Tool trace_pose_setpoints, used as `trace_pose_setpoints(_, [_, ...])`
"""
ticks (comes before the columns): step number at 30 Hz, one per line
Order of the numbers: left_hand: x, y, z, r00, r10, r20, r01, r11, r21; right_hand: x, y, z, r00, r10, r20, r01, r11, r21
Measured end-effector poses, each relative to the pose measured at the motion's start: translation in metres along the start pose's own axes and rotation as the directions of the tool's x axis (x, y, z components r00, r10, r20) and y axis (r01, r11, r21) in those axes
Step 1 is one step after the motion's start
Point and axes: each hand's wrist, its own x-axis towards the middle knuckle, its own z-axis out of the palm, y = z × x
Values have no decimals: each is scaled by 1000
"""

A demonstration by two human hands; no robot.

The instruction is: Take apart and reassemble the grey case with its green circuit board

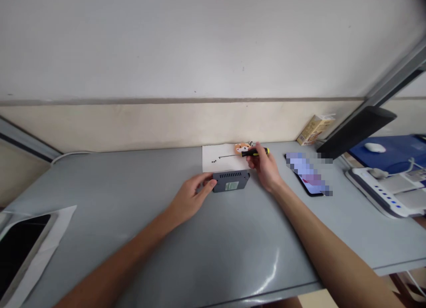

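Observation:
A small dark grey box [231,181] with vent slots and a label lies on the grey table [213,237]. My left hand [191,197] grips its left end, fingers closed on it. My right hand [266,168] is closed round the black and yellow handle of a screwdriver [254,153]. The thin shaft lies out to the left over a white sheet of paper [219,157]. A few tiny dark screws [213,161] rest on the paper near the tip. An orange animal figure [242,147] sits at the paper's back edge.
A phone [308,175] lies right of my right hand. A small carton [314,129] stands against the wall. A dark panel [357,130] leans at the right, with a white device [386,190] and a mouse [374,147] beyond. A dark tray [20,250] sits at the left edge.

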Motion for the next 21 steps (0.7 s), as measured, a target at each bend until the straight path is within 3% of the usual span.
trace_pose_setpoints(5, [1, 1, 0, 998, 43, 34, -42, 998, -48, -1, -10, 0, 993, 91, 79, -103, 981, 164])
trace_pose_setpoints(16, [-1, -1, 4, 993, 97, -67, -94, 994, 51, -6, -8, 4, 980, 145, 134, -160, 981, 111])
trace_pose_setpoints(19, [-3, 0, 6, 959, 232, -161, -214, 970, 119, -6, -6, 4, 982, 142, 125, -157, 981, 113])
trace_pose_setpoints(21, [-3, -1, 8, 899, 373, -228, -334, 923, 191, -6, -6, 4, 981, 145, 127, -160, 981, 112])
